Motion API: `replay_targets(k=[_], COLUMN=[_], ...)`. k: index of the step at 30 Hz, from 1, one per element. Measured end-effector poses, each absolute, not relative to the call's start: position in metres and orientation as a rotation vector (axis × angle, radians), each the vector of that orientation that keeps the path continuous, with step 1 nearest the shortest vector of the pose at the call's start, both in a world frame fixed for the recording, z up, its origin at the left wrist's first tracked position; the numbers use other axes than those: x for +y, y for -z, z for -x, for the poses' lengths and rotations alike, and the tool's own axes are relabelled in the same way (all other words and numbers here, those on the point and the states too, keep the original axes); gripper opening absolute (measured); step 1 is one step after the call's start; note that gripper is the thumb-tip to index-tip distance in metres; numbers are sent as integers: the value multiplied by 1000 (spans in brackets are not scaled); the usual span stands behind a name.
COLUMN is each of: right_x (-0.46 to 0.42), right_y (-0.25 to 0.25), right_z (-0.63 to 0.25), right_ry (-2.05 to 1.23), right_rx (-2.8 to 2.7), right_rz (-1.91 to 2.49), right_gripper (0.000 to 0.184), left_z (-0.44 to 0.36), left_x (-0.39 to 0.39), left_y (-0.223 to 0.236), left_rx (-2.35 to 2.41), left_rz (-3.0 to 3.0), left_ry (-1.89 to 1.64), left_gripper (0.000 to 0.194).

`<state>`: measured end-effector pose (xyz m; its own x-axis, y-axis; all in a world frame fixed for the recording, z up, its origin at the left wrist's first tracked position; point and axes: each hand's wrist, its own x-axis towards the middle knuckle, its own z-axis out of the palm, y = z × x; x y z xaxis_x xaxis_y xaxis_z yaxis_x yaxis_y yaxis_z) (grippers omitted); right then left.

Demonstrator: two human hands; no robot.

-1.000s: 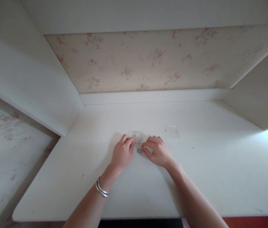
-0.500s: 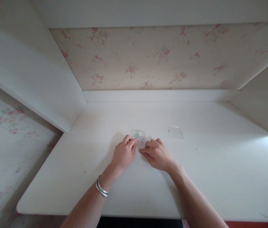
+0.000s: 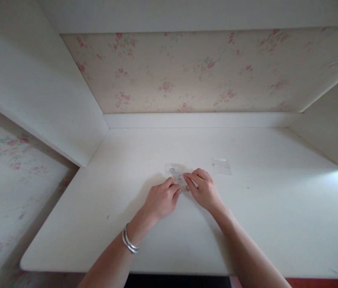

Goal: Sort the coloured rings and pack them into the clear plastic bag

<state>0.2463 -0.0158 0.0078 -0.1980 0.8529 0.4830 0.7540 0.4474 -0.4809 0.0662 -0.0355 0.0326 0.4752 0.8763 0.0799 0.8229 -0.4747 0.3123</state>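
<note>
A small clear plastic case (image 3: 169,167) lies on the white desk between my hands, with small coloured rings in or on it. One green ring (image 3: 172,170) shows near its far left corner, a purplish ring (image 3: 180,177) near its middle. My left hand (image 3: 163,199) is closed at the case's near left side, thumb and fingertips on its edge. At the right side, my right hand (image 3: 203,189) has thumb and forefinger pinched together over the case; whatever is between these fingertips is too small to tell.
A flat clear plastic piece (image 3: 221,167) like a lid lies to the right, beyond my right hand. White panels (image 3: 67,100) enclose the desk (image 3: 277,208) at the left and right, with a floral-papered wall (image 3: 187,76) at the back.
My left hand has moved slightly right and toward me along the case. My right hand has lifted its fingertips from the near edge to farther up the case.
</note>
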Motion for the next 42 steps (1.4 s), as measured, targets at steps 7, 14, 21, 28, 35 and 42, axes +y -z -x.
replay_targets(k=[7,14,21,28,35,42], right_x=[-13,-12,-14,-25,-28,-32], right_y=[-7,-9,-13,-26,-24,-26], right_z=[-249,-249,-253,-250,-244,-242], right_ry=[-146,-148,-239,-342,-327,-357], right_rx=[-2003,-1980,-2031,-2423,-2594,-2608], right_rz=[1450,1455,1377,1190,1197,1197], right_gripper=[23,23,20,13,18,19], left_z=[-64,-64,-63,-65,-81,-67], left_x=[-35,-35,-28,-15,-5,-10], left_y=[-27,-23,-24,-24,-20,-20], left_rx=[1369,1342,1357,1399,1481,1562], left_rz=[-2553,-2534,-2303,-2164,-2257,-2215], left_ry=[-249,-278,-620,-895,-823,-909], left_gripper=[25,23,20,20,22,24])
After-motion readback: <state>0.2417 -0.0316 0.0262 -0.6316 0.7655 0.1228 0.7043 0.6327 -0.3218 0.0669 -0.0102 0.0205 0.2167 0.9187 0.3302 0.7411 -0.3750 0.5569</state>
